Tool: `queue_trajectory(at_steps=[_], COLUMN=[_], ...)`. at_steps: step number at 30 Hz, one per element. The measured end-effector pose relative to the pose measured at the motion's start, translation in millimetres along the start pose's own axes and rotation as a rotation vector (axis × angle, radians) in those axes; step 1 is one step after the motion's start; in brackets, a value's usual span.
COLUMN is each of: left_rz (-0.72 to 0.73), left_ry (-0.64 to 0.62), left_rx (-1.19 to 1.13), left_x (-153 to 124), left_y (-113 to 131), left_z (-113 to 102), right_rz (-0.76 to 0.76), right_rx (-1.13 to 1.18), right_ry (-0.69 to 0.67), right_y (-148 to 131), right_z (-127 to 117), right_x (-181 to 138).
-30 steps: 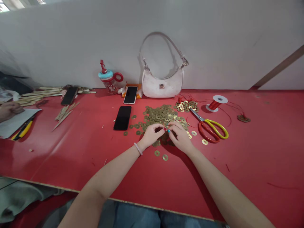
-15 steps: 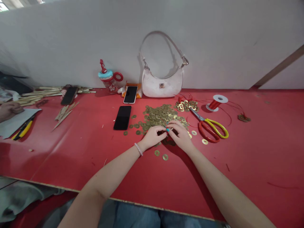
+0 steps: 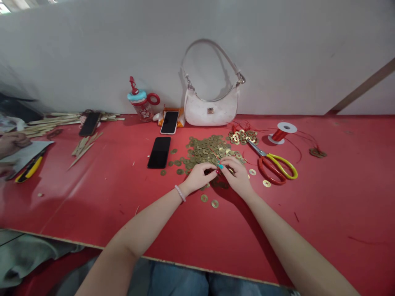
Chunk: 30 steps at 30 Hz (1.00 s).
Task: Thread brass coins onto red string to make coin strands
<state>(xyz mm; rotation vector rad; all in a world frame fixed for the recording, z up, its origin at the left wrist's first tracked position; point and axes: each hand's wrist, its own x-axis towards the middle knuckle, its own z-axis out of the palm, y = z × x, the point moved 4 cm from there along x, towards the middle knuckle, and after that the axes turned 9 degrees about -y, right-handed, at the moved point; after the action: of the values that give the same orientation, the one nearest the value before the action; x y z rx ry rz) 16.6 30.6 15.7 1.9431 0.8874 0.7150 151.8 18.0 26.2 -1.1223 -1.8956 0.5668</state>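
My left hand [image 3: 200, 177] and my right hand [image 3: 237, 177] meet fingertip to fingertip over the near edge of a pile of brass coins [image 3: 206, 150] with holes in the middle. Both are closed in a pinch. Whatever lies between the fingers is too small and covered to make out; a speck of red shows there. Two loose coins [image 3: 214, 203] lie just in front of the hands. Beyond my right hand, a bunch of coins tied with red cord [image 3: 242, 136] touches the tips of scissors [image 3: 274, 164] with red and yellow handles.
A spool of red cord [image 3: 280, 135] stands at right, near a small tied coin bunch [image 3: 317, 152]. Behind are a white handbag [image 3: 211, 111], a cup [image 3: 143, 109] and phones [image 3: 159, 153]. At far left, another person's hand [image 3: 14, 144] rests by a yellow utility knife [image 3: 31, 168].
My fingertips have shifted slightly at the pinch, the right ones a little to the right. At far left, more of the other person's hands has come into view.
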Motion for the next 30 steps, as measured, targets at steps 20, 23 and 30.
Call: queue_trajectory(at_steps=[20, 23, 30], left_rz=[-0.128, -0.183, -0.183], left_ry=[0.165, 0.253, 0.351], left_rx=[-0.189, -0.25, -0.203], left_x=[-0.3, -0.9, -1.3], left_y=[-12.4, -17.8, -20.1], left_z=[-4.7, -7.6, -13.9], right_rz=[0.074, 0.078, -0.138], right_rx=[-0.037, -0.095, -0.302], right_ry=[-0.026, -0.129, -0.186], right_y=[-2.1, -2.5, -1.3], right_z=[1.8, 7.8, 15.7], right_x=[-1.5, -2.8, -6.3])
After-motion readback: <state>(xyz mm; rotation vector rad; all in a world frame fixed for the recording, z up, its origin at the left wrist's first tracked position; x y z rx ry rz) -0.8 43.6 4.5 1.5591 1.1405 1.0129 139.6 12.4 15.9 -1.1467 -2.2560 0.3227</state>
